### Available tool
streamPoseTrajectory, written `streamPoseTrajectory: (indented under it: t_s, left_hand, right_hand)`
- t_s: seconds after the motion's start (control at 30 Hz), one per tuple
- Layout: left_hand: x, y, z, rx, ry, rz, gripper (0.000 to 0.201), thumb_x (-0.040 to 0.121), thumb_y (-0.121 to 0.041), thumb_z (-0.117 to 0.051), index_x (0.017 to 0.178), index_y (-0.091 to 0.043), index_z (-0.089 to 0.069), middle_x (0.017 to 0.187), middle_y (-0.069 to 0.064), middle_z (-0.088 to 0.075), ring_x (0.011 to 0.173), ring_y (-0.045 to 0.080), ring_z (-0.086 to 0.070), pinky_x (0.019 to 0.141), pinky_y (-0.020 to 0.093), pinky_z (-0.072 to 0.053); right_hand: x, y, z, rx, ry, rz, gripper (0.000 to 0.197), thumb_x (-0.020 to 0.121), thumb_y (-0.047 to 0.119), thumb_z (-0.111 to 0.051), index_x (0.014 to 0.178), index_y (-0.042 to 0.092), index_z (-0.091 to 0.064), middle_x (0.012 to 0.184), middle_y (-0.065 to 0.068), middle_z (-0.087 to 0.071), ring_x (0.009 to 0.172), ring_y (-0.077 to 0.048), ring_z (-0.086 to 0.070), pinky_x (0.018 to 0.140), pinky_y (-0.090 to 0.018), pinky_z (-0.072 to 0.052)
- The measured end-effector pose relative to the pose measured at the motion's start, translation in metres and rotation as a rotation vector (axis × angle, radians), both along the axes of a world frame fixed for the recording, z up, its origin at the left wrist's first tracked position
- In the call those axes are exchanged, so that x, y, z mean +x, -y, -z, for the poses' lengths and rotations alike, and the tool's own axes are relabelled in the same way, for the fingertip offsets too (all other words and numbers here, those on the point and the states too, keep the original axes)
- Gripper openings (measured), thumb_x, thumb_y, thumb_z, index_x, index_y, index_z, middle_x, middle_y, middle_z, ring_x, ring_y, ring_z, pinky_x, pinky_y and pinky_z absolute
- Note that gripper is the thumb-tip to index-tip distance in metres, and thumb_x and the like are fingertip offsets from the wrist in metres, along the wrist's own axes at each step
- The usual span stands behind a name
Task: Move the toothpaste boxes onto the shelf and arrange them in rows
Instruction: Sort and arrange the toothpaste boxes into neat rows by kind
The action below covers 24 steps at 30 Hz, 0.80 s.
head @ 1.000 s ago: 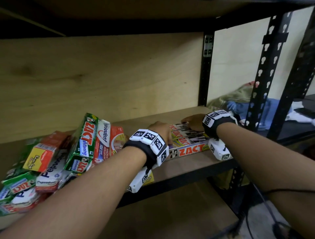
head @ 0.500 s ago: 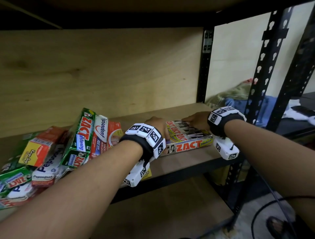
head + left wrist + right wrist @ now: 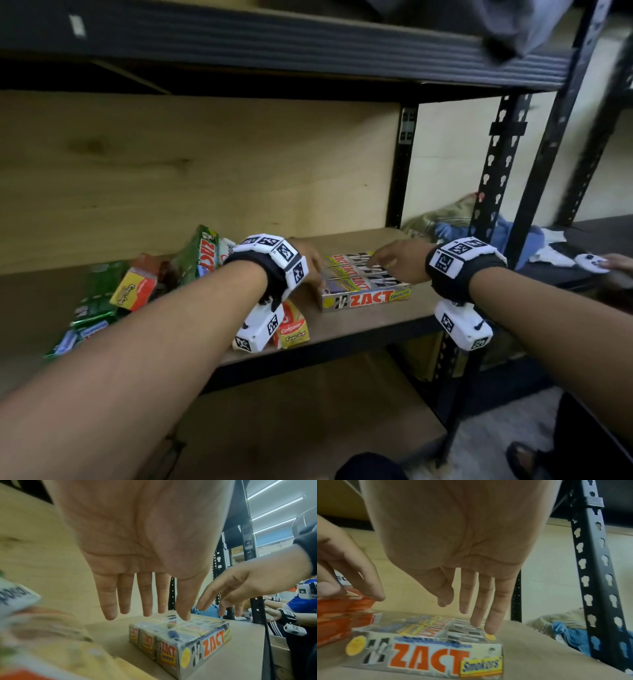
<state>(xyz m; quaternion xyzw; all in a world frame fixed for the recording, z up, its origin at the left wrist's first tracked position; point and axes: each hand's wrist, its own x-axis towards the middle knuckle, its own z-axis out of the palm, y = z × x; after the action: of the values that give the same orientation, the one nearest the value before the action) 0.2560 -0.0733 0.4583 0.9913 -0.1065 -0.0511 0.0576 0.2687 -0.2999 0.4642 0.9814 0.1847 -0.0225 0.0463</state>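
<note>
Three grey ZACT Smokers toothpaste boxes (image 3: 364,286) lie side by side in a row on the wooden shelf (image 3: 370,325), right of middle. My left hand (image 3: 310,263) hovers at their left end with straight fingers (image 3: 145,601), holding nothing. My right hand (image 3: 394,260) hangs over their top, its fingers (image 3: 489,615) straight and pointing down at the far right corner of the row (image 3: 436,628); I cannot tell if they touch it. A jumbled pile of green, red and white toothpaste boxes (image 3: 137,284) fills the shelf's left side. A Colgate box (image 3: 293,330) lies under my left wrist.
A black rack upright (image 3: 493,192) stands right of the row, with another shelf (image 3: 274,44) close overhead. A plywood back panel (image 3: 205,171) closes the rear. Crumpled clothes (image 3: 455,219) lie beyond the rack. Another person's hand (image 3: 616,263) shows at far right.
Both hands have come off the ZACT row, which they pressed from above and the left before. The row sits squared up; my view has pulled back and upward.
</note>
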Motion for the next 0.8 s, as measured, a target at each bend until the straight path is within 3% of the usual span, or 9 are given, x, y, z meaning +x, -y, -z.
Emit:
streamPoseTrajectory:
  t_s: [0.07,0.17,0.27,0.47,0.6,0.7,0.8]
  left_hand:
    - [-0.015,-0.016,-0.016,-0.045,0.047,0.002,0.031,0.082,-0.043,-0.072,0.107,-0.025,-0.074,0.106,-0.006,-0.073,0.100,0.018,-0.066,0.091,0.030,-0.052]
    - [-0.033,-0.040,-0.032,-0.064,0.087,-0.016,0.032,0.084,-0.042,-0.072,0.110,-0.024,-0.073,0.110,-0.007,-0.071,0.104,0.015,-0.064,0.094,0.030,-0.050]
    - [-0.050,-0.066,-0.045,-0.081,0.128,-0.045,0.030,0.085,-0.039,-0.072,0.110,-0.023,-0.074,0.111,-0.007,-0.070,0.106,0.014,-0.062,0.096,0.031,-0.049]
    - [-0.080,-0.114,-0.062,-0.066,0.153,-0.095,0.027,0.086,-0.041,-0.070,0.108,-0.027,-0.074,0.109,-0.009,-0.071,0.103,0.013,-0.064,0.093,0.030,-0.051]
    - [-0.099,-0.146,-0.068,-0.046,0.187,-0.127,0.026,0.087,-0.042,-0.068,0.109,-0.029,-0.074,0.109,-0.013,-0.071,0.101,0.011,-0.064,0.087,0.026,-0.050]
    - [-0.113,-0.168,-0.069,-0.045,0.183,-0.161,0.026,0.088,-0.043,-0.068,0.109,-0.029,-0.073,0.107,-0.013,-0.070,0.098,0.011,-0.065,0.087,0.027,-0.052]
    - [-0.122,-0.192,-0.067,-0.023,0.181,-0.190,0.028,0.087,-0.044,-0.069,0.110,-0.028,-0.073,0.107,-0.013,-0.071,0.100,0.012,-0.064,0.091,0.029,-0.051]
  right_hand:
    - [-0.007,-0.015,-0.006,0.016,0.031,-0.031,0.046,0.095,0.016,-0.041,0.130,0.042,-0.058,0.145,0.009,-0.051,0.128,-0.016,-0.051,0.107,-0.027,-0.040]
    - [-0.013,-0.041,-0.012,0.063,0.023,-0.071,0.045,0.093,0.019,-0.044,0.124,0.046,-0.060,0.140,0.009,-0.056,0.121,-0.016,-0.056,0.102,-0.030,-0.045]
    - [-0.025,-0.070,-0.021,0.092,0.000,-0.112,0.044,0.095,0.017,-0.043,0.127,0.042,-0.060,0.135,0.007,-0.057,0.112,-0.017,-0.059,0.087,-0.023,-0.046]
    - [-0.040,-0.122,-0.040,0.159,-0.059,-0.178,0.045,0.094,0.012,-0.041,0.125,0.038,-0.062,0.127,0.006,-0.061,0.093,-0.016,-0.065,0.082,-0.029,-0.057]
    - [-0.048,-0.156,-0.048,0.162,-0.046,-0.217,0.044,0.095,0.014,-0.039,0.125,0.037,-0.062,0.124,0.005,-0.061,0.089,-0.015,-0.062,0.076,-0.026,-0.052]
    - [-0.055,-0.179,-0.052,0.196,-0.070,-0.231,0.044,0.092,0.015,-0.040,0.119,0.040,-0.064,0.105,0.005,-0.069,0.077,-0.015,-0.068,0.075,-0.029,-0.058]
    - [-0.063,-0.201,-0.056,0.184,-0.076,-0.266,0.038,0.095,0.017,-0.042,0.116,0.042,-0.062,0.088,0.013,-0.066,0.068,-0.012,-0.066,0.078,-0.033,-0.060]
